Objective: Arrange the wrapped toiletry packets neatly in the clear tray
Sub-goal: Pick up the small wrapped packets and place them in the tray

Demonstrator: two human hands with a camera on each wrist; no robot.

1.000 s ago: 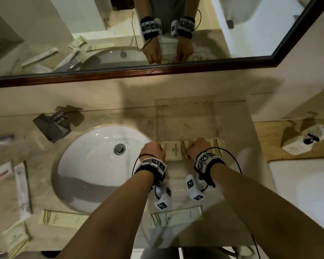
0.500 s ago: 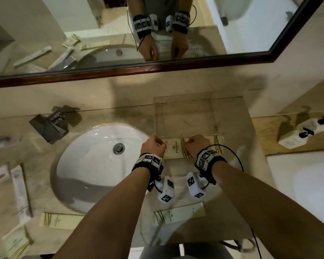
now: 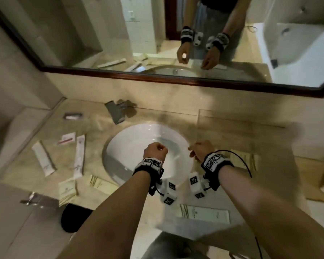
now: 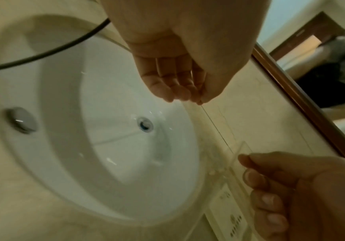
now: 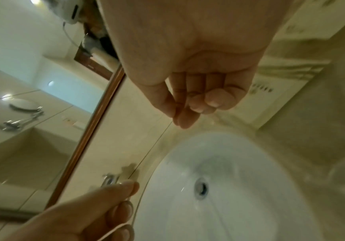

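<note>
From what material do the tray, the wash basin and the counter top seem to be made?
The clear tray looks like transparent acrylic or glass: the counter shows through its thin walls. The basin seems glazed white ceramic, since it is glossy with highlights. The counter top looks like polished beige marble or similar stone, going by its cloudy veining.

Beige marble vanity counter (image 3: 157, 113) with white oval sink (image 3: 131, 139), clear acrylic tray (image 3: 232, 128), scattered cream wrapped toiletry packets (image 3: 79, 156), grey faucet (image 3: 118, 111)
</note>
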